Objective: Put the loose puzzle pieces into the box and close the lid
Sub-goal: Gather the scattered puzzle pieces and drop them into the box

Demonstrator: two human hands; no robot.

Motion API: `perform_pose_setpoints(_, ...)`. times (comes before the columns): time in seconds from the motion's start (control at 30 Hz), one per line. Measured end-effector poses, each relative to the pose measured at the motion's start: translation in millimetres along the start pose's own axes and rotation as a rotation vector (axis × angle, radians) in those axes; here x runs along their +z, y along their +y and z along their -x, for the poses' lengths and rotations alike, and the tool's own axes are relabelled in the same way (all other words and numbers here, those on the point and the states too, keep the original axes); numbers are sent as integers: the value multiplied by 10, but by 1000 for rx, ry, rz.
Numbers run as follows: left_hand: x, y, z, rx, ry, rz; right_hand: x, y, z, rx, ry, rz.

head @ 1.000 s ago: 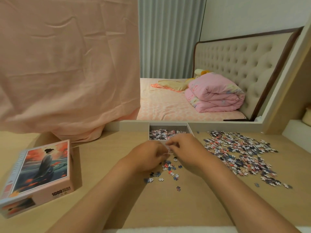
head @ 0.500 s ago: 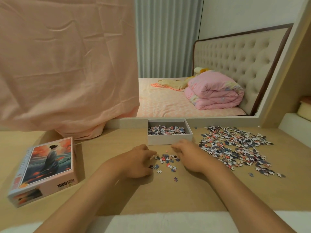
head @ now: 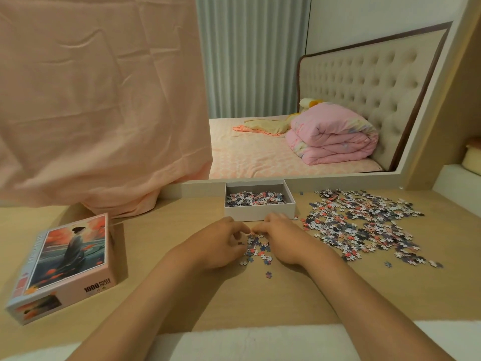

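"1000", probably "PIECE PUZZLE", on the lid (head: 68, 259) near side

Head camera, forward-down, close over table (head: 260, 303); edges apparently warped.

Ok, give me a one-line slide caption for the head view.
Head view: left hand and right hand cup a small pile before the open box; larger scatter at right, lid at left.
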State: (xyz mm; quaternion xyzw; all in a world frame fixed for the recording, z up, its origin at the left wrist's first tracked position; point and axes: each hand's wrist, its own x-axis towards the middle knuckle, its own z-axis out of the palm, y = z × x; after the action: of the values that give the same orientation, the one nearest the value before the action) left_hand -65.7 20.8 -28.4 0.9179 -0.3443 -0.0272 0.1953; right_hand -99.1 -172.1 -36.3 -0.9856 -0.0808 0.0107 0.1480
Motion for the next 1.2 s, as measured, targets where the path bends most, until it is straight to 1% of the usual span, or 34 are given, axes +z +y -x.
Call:
perform_pose_setpoints(0.1,-21,-78,49,-31,-49,-99,-113,-25,48,-2,-30,-87)
perform_pose_setpoints(0.17,-10,-89,40,-11,-47,-101,-211,-17,109,11,-68,-121)
perform_pose_setpoints(0.3,78,-11,-33,75,-10,-18,-369,55,189,49,-263,-21)
perform_pose_setpoints(0.37,108,9,-58,54,40,27,-406,16,227,113,-349,40)
perform_pose_setpoints(0.43,124,-12,-64,16,58,6,-382,-26,235,126,-316,49)
perform_pose_setpoints(0.5,141,-50,-62,8,-5,-64,-329,-37,209,96,-234,1)
perform_pose_setpoints(0.53,156,-62,-58,33,-29,-80,-314,-45,193,82,-209,-19)
perform_pose_setpoints(0.6,172,-66,-54,102,-14,-44,-279,-54,159,67,-178,-38)
perform_pose_setpoints(0.67,142,-39,-61,129,-4,0,-261,-76,148,62,-162,-57)
perform_pose_setpoints(0.77,35,-23,-50,61,-61,1,-283,-52,156,74,-194,-78)
perform_pose_setpoints(0.87,-67,-80,-12,-35,-179,-132,-323,-10,194,112,-262,-67)
perform_pose_setpoints(0.93,-93,-89,6,-52,-211,-187,-306,-32,200,131,-265,-48)
perform_pose_setpoints(1.1,7,15,-33,64,-126,-84,-180,-95,120,85,-155,-50)
perform_pose_setpoints(1.2,63,104,-75,83,-96,-58,-177,-154,110,94,-122,-84)
